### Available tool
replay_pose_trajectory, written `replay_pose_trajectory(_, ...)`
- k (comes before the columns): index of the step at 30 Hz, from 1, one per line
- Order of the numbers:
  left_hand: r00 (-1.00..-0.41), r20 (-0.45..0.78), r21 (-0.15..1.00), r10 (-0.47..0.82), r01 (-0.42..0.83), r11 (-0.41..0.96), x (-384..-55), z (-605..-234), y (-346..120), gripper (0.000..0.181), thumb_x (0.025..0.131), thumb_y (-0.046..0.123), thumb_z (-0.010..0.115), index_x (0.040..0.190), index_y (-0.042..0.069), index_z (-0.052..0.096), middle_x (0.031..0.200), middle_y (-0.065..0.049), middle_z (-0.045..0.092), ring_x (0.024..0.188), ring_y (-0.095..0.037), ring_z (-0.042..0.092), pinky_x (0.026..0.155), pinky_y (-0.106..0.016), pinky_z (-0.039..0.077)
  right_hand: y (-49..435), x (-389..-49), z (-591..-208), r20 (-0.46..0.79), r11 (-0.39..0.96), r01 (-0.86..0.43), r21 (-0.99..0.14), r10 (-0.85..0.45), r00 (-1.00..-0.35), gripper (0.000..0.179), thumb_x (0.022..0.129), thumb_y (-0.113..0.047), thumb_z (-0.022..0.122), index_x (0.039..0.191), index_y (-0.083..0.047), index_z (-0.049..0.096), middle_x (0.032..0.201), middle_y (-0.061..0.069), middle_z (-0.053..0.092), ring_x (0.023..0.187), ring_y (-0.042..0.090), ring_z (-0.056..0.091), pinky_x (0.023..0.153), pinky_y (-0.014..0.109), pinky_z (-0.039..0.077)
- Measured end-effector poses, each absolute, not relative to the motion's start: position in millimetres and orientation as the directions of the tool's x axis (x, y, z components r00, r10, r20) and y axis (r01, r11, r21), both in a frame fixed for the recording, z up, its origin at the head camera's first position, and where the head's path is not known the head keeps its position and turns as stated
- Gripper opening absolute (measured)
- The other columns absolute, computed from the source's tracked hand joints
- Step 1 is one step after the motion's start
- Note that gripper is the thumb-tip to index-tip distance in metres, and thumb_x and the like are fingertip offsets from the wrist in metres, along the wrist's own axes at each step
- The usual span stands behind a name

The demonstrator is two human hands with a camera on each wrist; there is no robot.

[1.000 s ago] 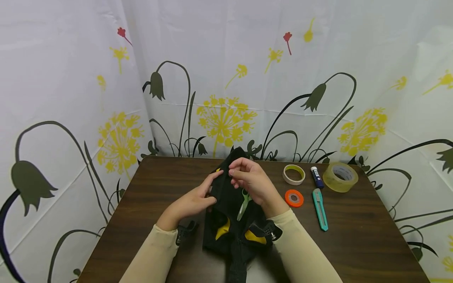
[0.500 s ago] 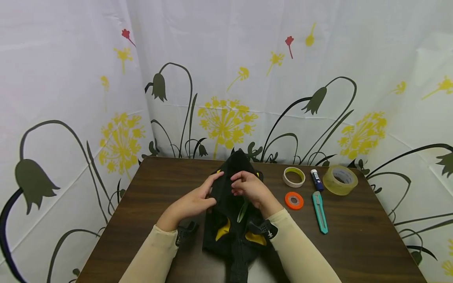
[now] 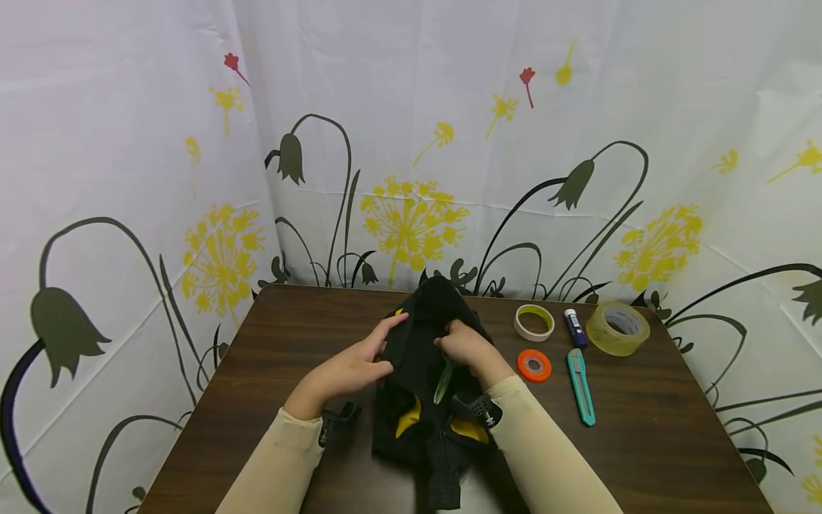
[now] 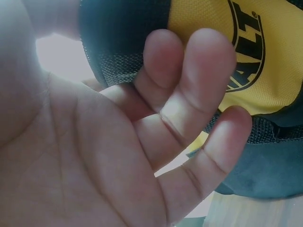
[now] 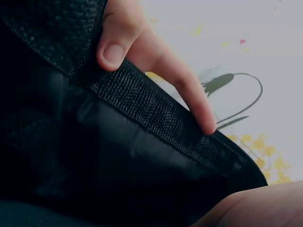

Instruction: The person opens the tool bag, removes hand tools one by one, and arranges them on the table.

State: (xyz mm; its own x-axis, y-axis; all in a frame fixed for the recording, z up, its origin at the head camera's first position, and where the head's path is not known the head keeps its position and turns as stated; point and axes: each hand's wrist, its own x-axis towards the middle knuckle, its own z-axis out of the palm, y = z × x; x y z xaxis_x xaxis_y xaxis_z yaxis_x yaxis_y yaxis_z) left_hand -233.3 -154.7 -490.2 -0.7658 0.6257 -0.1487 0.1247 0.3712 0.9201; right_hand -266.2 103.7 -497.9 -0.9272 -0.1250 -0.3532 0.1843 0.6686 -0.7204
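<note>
A black and yellow fabric tool bag (image 3: pixel 414 357) lies on the table with its zipped mouth spread apart. My left hand (image 3: pixel 349 364) holds its left rim, with the thumb and index finger (image 5: pixel 201 111) on the zip edge. The other fingers of that hand hang loosely bent beside the yellow lettered side of the bag (image 4: pixel 279 52) in the left wrist view. My right hand (image 3: pixel 472 350) reaches into the bag's mouth; its fingertips are hidden. Below that hand shows a slim light-green object (image 3: pixel 443 382), apparently scissors, partly covered.
Right of the bag on the brown table (image 3: pixel 668 421) lie a white tape roll (image 3: pixel 534 335), an orange tape roll (image 3: pixel 534 375), a glue stick (image 3: pixel 575 328), a teal box cutter (image 3: pixel 581 385) and a wide clear tape roll (image 3: pixel 616 343). A flowered curtain (image 3: pixel 411 107) hangs behind.
My right hand has lowered from above the bag into its mouth, so its fingertips have gone out of sight. The left hand has stayed on the rim.
</note>
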Motion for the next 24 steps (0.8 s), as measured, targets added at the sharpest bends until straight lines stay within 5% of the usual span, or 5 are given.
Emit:
replay_pose_trajectory(10,-0.772,-0.157,0.919,0.616,0.114,0.377,-232,-489,-155,0.092,0.103,0.007,0.049,0.172,0.049,0.006,0.149,-0.026,0.048,0.068,-0.021,0.046,0.070,-0.037,0.048,102,-273,-506,-0.405,0.853,0.012,-0.521,-0.235,-0.884,0.063,0.105,-0.025,0.063,0.156,0.010,0.049,0.153,0.026,0.060,0.123,0.035,0.064,0.111,0.051,0.051)
replay_pose_trajectory(18,-0.782,-0.151,0.911,0.604,0.127,0.392,-233,-489,-156,0.092,0.102,0.007,0.050,0.173,0.046,0.007,0.149,-0.024,0.047,0.071,-0.023,0.050,0.069,-0.037,0.048,99,-278,-508,-0.422,0.896,-0.085,-0.435,-0.287,-0.860,0.034,0.099,-0.014,0.064,0.129,0.002,0.067,0.112,0.012,0.069,0.094,0.028,0.061,0.088,0.042,0.048)
replay_pose_trajectory(24,-0.783,-0.149,0.912,0.604,0.127,0.390,-233,-489,-157,0.092,0.103,0.007,0.050,0.174,0.044,0.006,0.138,-0.023,0.053,0.070,-0.023,0.050,0.068,-0.036,0.048,88,-277,-506,-0.425,0.927,-0.141,-0.348,-0.290,-0.857,0.061,0.106,-0.022,0.066,0.157,0.005,0.047,0.145,0.024,0.065,0.123,0.032,0.067,0.107,0.048,0.052)
